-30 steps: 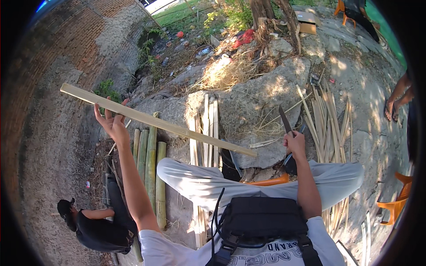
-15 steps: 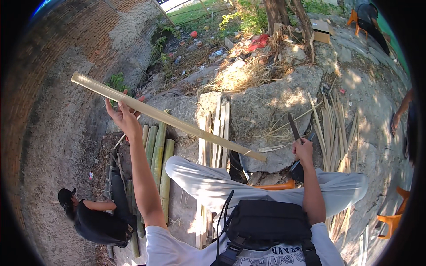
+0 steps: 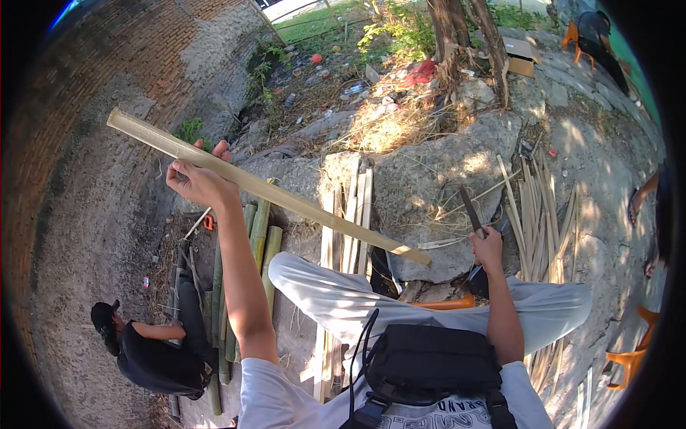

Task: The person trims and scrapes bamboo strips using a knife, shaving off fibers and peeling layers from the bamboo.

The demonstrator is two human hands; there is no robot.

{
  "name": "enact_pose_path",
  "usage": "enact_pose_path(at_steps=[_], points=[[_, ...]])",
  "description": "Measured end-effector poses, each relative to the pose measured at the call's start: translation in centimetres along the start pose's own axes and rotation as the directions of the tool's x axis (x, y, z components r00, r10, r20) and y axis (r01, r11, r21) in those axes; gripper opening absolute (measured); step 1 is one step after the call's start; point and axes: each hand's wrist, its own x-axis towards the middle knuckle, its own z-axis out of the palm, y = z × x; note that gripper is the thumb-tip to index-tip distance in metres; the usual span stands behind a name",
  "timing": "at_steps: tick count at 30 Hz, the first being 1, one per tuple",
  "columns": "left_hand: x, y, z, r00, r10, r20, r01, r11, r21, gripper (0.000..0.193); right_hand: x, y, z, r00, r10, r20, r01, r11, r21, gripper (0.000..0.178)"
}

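A long split bamboo strip (image 3: 307,206) slants across my front, its raised end at the upper left and its lower end over the rock before my knees. My left hand (image 3: 204,184) holds it near the raised end, the thumb on the near side and the fingertips showing past the far edge. In my right hand (image 3: 488,249) is the handle of a knife, its dark blade (image 3: 471,206) pointing up and away. Blade and strip are apart. Part of the handle is hidden by my fingers.
Split strips lie in piles ahead (image 3: 350,207) and to the right (image 3: 536,214). Green bamboo poles (image 3: 268,261) lie at the left, beside a seated person (image 3: 161,357) in black. A large rock (image 3: 450,164) is in front; an orange chair (image 3: 629,361) stands at the right.
My left hand has turned at the wrist and shifted slightly right along the strip. The strip's raised end has moved a little up and left. My right hand and the knife have barely moved.
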Motion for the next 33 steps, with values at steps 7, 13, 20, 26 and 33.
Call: enact_pose_path(at_steps=[7,13,20,26,33], points=[[-0.3,0.7,1.2,1.0,-0.028,0.001,0.028,0.999,-0.016,0.02,0.3,0.0,0.0,1.0,-0.008,0.003,0.008,0.998,-0.061,0.03],[1.5,0.2,0.5,0.997,-0.053,-0.061,0.044,0.99,-0.137,0.016,0.5,0.4,0.3,0.999,-0.044,0.02,0.045,0.994,-0.104,0.029],[2.4,0.6,0.3,0.991,-0.096,-0.091,0.087,0.991,-0.099,0.017,0.8,1.3,0.0,0.997,-0.077,-0.002,0.077,0.99,-0.118,0.029],[3.6,-0.3,-1.0,0.987,0.063,-0.146,-0.062,0.998,0.007,0.015,0.7,1.1,0.1,0.999,-0.03,0.025,0.033,0.986,-0.164,0.033],[3.1,0.2,-0.8,0.978,0.012,-0.209,-0.018,0.999,-0.028,0.019,0.5,0.7,0.2,0.999,-0.04,0.032,0.046,0.98,-0.195,0.033]])
